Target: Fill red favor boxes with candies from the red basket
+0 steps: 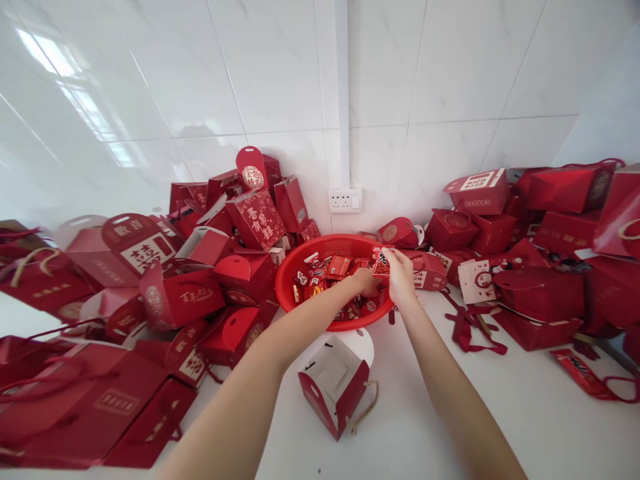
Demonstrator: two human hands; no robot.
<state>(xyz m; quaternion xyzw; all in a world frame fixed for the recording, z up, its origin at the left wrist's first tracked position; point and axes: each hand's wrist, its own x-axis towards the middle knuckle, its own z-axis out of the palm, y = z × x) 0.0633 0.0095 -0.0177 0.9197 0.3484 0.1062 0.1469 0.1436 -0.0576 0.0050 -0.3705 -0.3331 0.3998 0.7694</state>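
A red plastic basket (284, 301) holds many small wrapped sweets (320, 273), most of them in red wrappers. My left hand (367, 283) reaches down into its right side, among the wrappers; its fingers are largely hidden. Over the basket's right rim, my right hand (401, 275) is closed on a red candy packet (381, 261) with white and dark print. In front of the basket, between my forearms, an open red gift box (333, 387) shows its white inside and a twisted rope handle; I see nothing in it.
Red gift boxes (185, 293) are heaped on the left, some with rope handles. More red boxes (540, 293) are piled on the right, near loose dark red ribbon (470, 333) and a red packet (583, 373). A wall socket (345, 200) sits behind the basket.
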